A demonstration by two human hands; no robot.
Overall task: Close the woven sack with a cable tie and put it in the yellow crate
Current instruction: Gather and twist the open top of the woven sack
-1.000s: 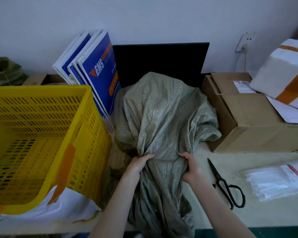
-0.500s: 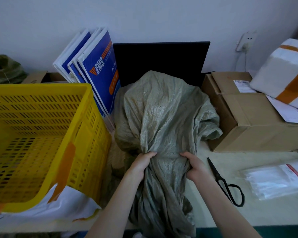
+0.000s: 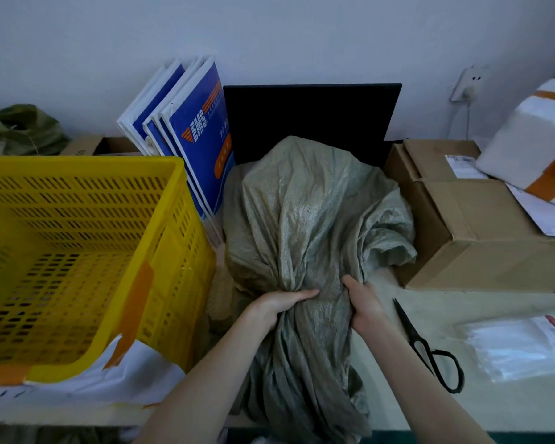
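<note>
A grey-green woven sack [image 3: 311, 213] lies bulging in the middle of the table, its loose mouth trailing toward me over the front edge. My left hand [image 3: 277, 306] and my right hand [image 3: 364, 304] clasp the sack's neck from either side, bunching the fabric between them. The yellow crate [image 3: 87, 251] stands to the left of the sack, with nothing inside it. A clear bag [image 3: 523, 344] at the right may hold cable ties; I cannot tell.
Black scissors [image 3: 430, 347] lie just right of my right hand. A cardboard box [image 3: 468, 225] with a white taped parcel [image 3: 532, 145] on it sits at the right. Blue and white envelopes [image 3: 189, 136] and a black board [image 3: 311, 120] lean against the wall.
Both hands have drawn closer together on the sack's neck, and the fabric between them is gathered tighter. The sack and the crate stay where they were.
</note>
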